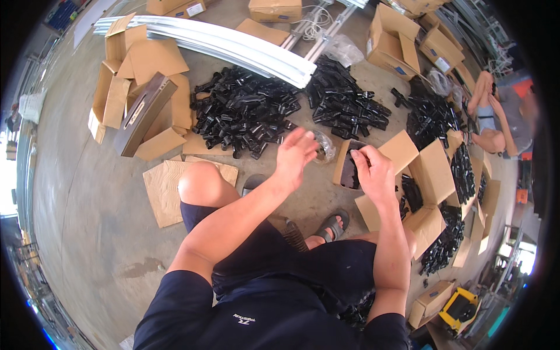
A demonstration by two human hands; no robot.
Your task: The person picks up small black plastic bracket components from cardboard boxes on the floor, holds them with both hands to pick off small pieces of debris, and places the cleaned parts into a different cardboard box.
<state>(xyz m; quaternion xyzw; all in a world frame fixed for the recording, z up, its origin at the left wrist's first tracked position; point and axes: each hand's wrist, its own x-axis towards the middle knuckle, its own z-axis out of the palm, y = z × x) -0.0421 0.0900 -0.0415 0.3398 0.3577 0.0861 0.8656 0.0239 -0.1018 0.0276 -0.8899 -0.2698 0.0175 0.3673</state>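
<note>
My left hand [296, 154] is raised before me with its fingers loosely apart, and no object shows in it. Just behind it lies a clear plastic bag [325, 147]. My right hand [374, 175] is closed in a pinch at the right edge of a small open cardboard box [340, 171] with small dark pieces inside. What its fingertips hold, if anything, is too small to make out. Beyond my hands, a pile of black plastic parts [242, 111] and a second black pile [345, 102] lie on the floor.
A larger open carton [434, 175] with black parts stands right of my right hand. Long white metal profiles [233, 46] reach over the piles. Flattened cardboard [160, 189] lies by my left knee. Another person [496, 111] sits at the far right beside more black parts.
</note>
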